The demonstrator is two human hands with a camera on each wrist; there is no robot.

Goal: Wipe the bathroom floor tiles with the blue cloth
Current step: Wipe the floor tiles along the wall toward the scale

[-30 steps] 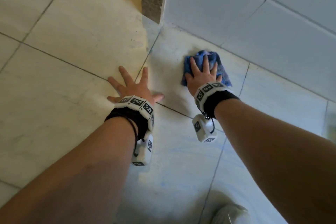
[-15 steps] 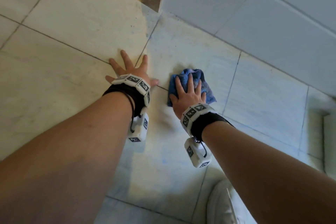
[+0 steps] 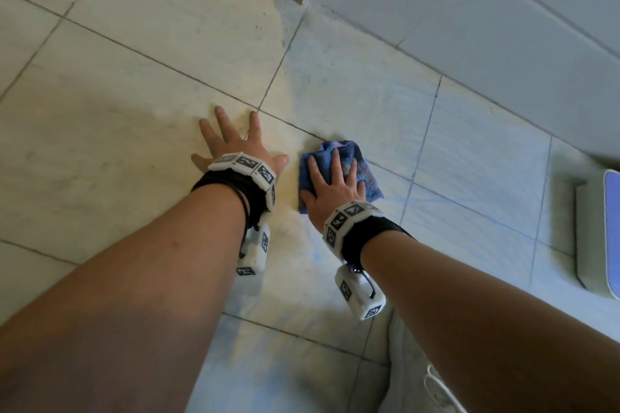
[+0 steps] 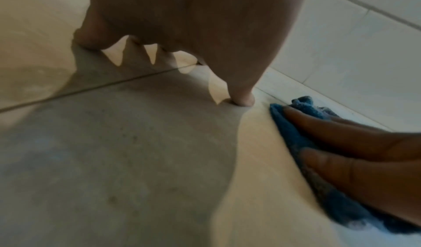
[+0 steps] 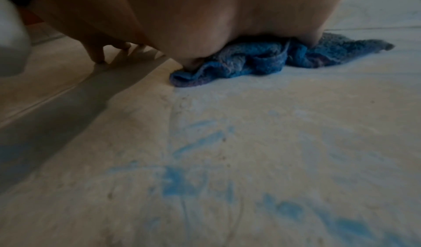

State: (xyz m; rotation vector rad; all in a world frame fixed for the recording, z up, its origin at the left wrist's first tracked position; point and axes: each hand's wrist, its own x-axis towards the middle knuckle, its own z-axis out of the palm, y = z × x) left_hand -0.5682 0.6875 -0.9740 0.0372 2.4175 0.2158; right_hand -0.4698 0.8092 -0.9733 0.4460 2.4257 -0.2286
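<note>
1. The right hand [image 3: 335,183] lies flat, fingers straight and spread, pressing the crumpled blue terry cloth [image 3: 364,174] onto the pale marbled floor tiles [image 3: 469,151]; nothing is curled round the fabric. The cloth sits just beside a grout line, close to the left thumb.
2. The left hand [image 3: 236,147] is also open, fingers splayed on the tile as a prop.
3. Risk: the cloth is bunched, with loose folds trailing at the wrist side in the right wrist view. A fast stroke could let the palm slide off and leave the fabric behind.
4. Risk: blue streaks [image 5: 180,184] mark the tile nearer the person. They look like dye or cleaner residue, though the blur makes that uncertain; dragging the cloth back over them may smear rather than lift.
5. Risk: weight rests on the left palm; on a damp tile it could skid.
6. Edges: the white tiled wall [image 3: 503,10] bounds the far side, and a pale green box-like object with a lilac top [image 3: 593,235] stands well to the right.
7. Open room lies forward toward the wall and across the tiles to the left.
</note>
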